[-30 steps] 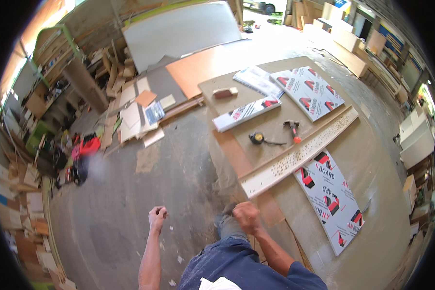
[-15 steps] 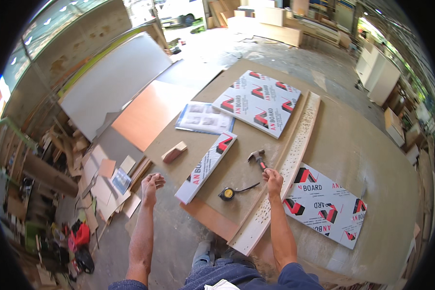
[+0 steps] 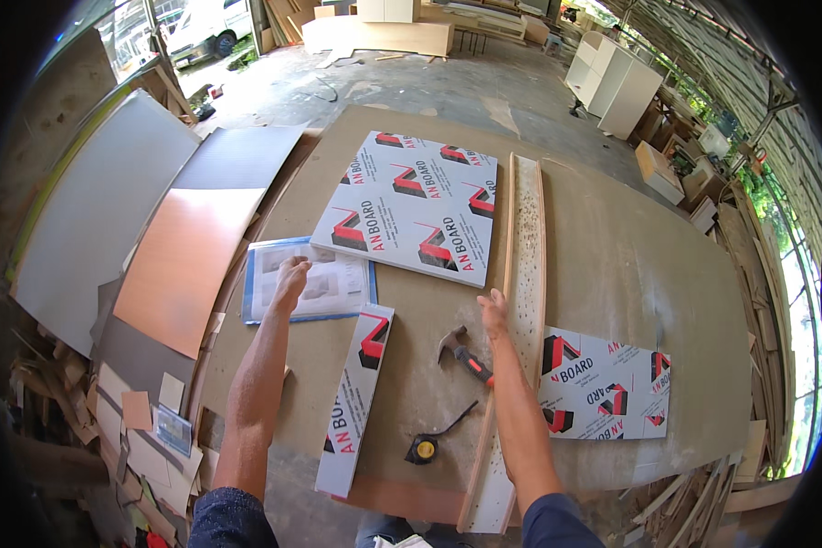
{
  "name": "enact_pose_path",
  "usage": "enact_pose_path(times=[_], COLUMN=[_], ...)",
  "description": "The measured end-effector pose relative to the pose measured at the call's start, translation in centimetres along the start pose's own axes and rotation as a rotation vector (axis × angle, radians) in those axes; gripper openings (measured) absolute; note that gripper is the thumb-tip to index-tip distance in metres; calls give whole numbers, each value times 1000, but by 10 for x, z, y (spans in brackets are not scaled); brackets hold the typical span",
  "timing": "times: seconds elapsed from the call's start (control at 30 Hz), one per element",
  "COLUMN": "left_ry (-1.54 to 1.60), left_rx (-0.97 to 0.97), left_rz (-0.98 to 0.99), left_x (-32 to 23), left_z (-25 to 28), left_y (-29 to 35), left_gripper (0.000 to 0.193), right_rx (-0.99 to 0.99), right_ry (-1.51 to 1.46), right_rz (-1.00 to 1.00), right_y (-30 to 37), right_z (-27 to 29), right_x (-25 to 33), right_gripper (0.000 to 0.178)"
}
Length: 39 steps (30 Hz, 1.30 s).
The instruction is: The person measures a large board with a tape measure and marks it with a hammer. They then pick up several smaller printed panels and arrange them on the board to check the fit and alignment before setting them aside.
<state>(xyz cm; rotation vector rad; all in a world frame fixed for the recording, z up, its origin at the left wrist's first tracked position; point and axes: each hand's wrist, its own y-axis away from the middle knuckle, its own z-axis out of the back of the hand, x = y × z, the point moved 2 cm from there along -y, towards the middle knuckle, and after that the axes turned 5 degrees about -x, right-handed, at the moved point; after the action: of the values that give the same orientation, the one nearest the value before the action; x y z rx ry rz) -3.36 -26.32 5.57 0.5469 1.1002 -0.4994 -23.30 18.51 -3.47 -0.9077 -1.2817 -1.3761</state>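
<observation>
My left hand (image 3: 290, 279) is over a blue-edged folder with printed sheets (image 3: 324, 306), its fingers loosely bent and nothing visible in them. Beyond it lies a large white panel (image 3: 402, 215) with a red and black print. My right hand (image 3: 493, 312) is near that panel's near right corner, beside a long, pale, speckled strip (image 3: 525, 265); its fingers are half curled around nothing I can see. A claw hammer (image 3: 466, 356) rests just left of my right forearm. Closer to me are a narrow printed board (image 3: 358, 393) and a tape measure (image 3: 422, 448).
Right of the strip lies another printed panel (image 3: 607, 388). The big brown tabletop (image 3: 648, 265) carries everything. Sheets lean at the left, one copper-coloured (image 3: 187, 265). Wood offcuts (image 3: 703, 502) lie near the table's right side, and a white cabinet (image 3: 612, 87) stands farther back.
Both hands have moved forward over the table, the left to the folder and the right past the hammer toward the large panel. The view has shifted; the hammer still lies on the table.
</observation>
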Motion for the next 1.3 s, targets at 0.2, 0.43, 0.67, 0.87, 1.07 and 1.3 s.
enact_pose_path(times=[0.2, 0.43, 0.67, 0.87, 1.07, 1.3], left_ry=[-387, -614, -73, 592, 713, 951], left_rx=[-4, -6, 314, 411, 389, 666], left_rz=[-214, 30, 120, 254, 348, 310], left_x=[-6, -31, -77, -161, -172, -148], left_z=[-38, -73, -28, -28, -54, -106], left_y=[-87, -132, -150, -76, 32, 127], left_gripper=[64, 68, 52, 23, 26, 38], right_rx=[-100, -270, -497, -528, -13, 82], right_ry=[389, 376, -345, -1016, -775, -1140], right_rz=[189, 310, 374, 517, 34, -16], right_y=[-11, 3, -15, -18, 72, 93], right_z=[-33, -44, -26, -27, -125, -79], right_x=[0, 11, 73, 197, 258, 226], right_gripper=[93, 90, 47, 49, 61, 46])
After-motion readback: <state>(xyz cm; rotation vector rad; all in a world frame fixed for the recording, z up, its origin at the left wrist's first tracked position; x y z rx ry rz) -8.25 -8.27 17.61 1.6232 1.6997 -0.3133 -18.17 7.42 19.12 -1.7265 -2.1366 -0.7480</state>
